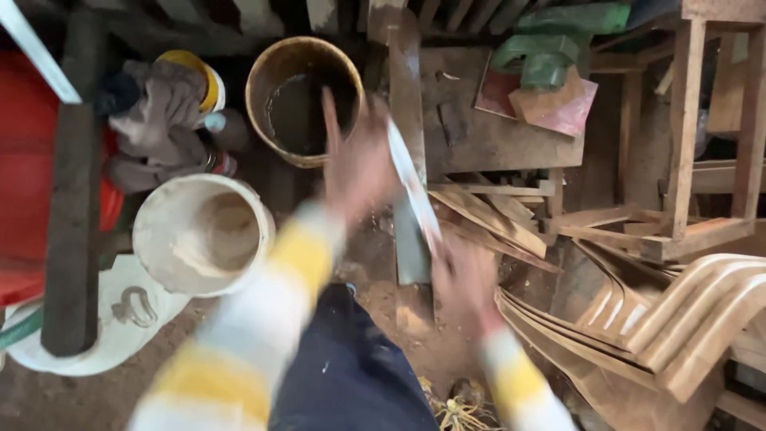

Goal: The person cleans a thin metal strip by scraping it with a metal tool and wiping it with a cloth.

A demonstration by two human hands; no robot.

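head view | left hand blurred, fingers spread, holding nothing, just near of the brown bucket | right hand blurred, closed on the near end of a pale flat strip slanting far-left | white bucket at left

A white bucket stands on the floor, near a brown bucket. Curved wooden parts lie stacked at right.

My left hand and right hand are bare and blurred. Behind each wrist I wear a long sleeve banded white and yellow. Below them, my trousers are dark navy.
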